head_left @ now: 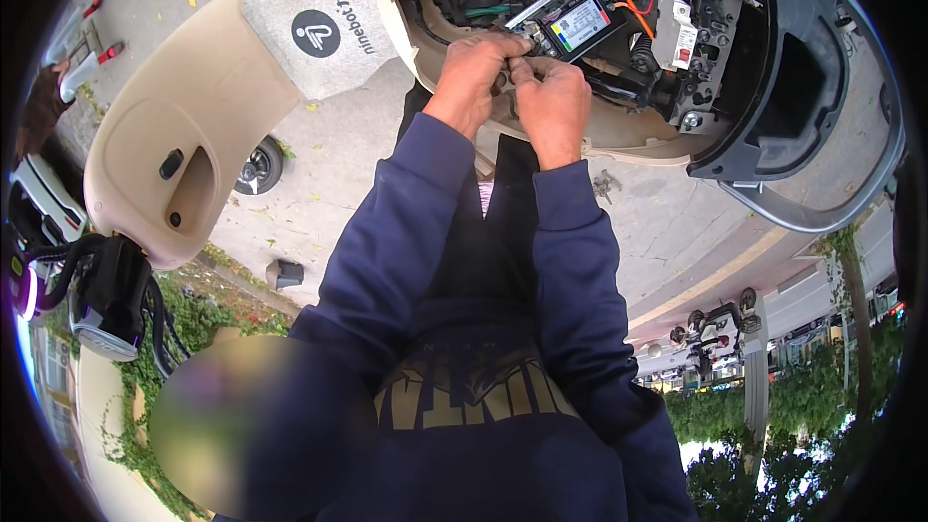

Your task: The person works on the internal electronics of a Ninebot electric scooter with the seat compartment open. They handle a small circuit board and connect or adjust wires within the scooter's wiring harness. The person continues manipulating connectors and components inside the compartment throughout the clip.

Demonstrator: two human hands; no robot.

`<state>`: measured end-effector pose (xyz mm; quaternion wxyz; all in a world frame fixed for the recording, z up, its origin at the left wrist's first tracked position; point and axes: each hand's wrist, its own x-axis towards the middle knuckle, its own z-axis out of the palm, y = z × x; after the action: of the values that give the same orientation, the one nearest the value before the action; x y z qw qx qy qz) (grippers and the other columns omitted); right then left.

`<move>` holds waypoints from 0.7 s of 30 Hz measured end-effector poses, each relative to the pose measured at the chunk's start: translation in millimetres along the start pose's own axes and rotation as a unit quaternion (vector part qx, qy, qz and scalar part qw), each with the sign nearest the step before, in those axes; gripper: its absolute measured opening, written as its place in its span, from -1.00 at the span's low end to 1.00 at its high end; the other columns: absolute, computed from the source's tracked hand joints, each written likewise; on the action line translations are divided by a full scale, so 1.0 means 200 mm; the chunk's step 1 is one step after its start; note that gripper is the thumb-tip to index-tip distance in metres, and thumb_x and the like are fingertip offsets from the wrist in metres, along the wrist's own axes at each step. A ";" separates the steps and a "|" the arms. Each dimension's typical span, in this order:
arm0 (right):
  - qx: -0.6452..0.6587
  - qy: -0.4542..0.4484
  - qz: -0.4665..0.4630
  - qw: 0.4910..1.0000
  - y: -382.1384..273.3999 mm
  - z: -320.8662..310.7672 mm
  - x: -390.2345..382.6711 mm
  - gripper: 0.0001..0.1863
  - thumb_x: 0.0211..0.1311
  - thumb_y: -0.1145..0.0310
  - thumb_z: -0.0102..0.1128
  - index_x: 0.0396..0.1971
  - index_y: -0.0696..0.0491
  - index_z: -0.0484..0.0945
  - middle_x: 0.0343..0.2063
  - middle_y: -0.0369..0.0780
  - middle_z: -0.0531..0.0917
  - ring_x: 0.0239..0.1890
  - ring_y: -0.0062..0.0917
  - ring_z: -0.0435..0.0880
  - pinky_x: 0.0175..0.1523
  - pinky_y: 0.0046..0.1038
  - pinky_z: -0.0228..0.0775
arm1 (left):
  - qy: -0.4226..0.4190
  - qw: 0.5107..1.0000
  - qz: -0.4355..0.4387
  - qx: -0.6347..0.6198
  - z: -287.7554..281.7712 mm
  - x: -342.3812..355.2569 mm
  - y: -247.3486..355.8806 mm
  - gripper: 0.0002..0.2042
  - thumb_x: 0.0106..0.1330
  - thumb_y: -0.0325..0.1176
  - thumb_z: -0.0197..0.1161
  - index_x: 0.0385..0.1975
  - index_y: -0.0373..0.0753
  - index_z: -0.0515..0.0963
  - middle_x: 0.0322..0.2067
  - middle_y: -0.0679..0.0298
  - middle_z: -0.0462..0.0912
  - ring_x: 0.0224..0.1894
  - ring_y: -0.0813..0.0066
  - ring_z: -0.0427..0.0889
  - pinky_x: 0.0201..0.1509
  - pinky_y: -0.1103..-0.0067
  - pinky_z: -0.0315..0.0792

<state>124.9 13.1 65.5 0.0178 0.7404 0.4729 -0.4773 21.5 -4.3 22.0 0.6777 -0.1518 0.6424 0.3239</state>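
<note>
Black module (584, 23) sits in the open scooter bay (623, 134), long axis slanting up-right — left hand (476, 75) and right hand (553, 104) pinched at its lower end, can't tell on what. Orange wires (636, 13) cross the gap to the white breaker (671, 31).

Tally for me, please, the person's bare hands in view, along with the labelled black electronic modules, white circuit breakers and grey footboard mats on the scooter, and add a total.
Bare hands: 2 (left hand, right hand)
Labelled black electronic module: 1
White circuit breaker: 1
Grey footboard mat: 1
Total: 5
</note>
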 end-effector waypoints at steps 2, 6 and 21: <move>0.034 -0.021 0.017 0.999 0.01 -0.01 0.00 -0.77 0.12 0.24 0.31 -0.45 0.12 0.74 -0.55 -0.06 0.69 -0.39 -0.12 0.69 -0.22 -0.24 0.49 | 0.004 1.000 -0.004 -0.021 0.01 0.00 0.00 -0.92 0.14 -0.51 0.30 -0.39 -0.36 0.65 -0.61 0.34 0.54 -0.66 0.65 0.34 -0.60 0.66 0.14; 0.076 -0.047 0.024 0.996 0.06 0.02 0.02 -0.80 0.11 0.26 0.33 -0.46 0.10 0.75 -0.59 -0.11 0.71 -0.46 -0.25 0.72 -0.26 -0.33 0.49 | -0.004 0.999 -0.009 -0.032 -0.01 0.01 0.00 -0.90 0.10 -0.53 0.32 -0.39 -0.39 0.65 -0.60 0.30 0.55 -0.64 0.61 0.35 -0.59 0.62 0.13; 0.173 -0.091 0.041 0.980 0.11 0.02 0.04 -0.81 0.09 0.32 0.38 -0.48 0.16 0.75 -0.60 -0.19 0.73 -0.57 -0.56 0.69 -0.37 -0.50 0.47 | -0.032 0.999 -0.038 -0.006 -0.04 0.06 0.00 -0.91 0.22 -0.44 0.30 -0.37 -0.32 0.61 -0.59 0.40 0.49 -0.68 0.70 0.28 -0.65 0.71 0.09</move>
<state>137.8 3.8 48.2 -0.0479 0.7046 0.3483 -0.6164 14.7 -5.5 10.4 0.7091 -0.1693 0.6120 0.3065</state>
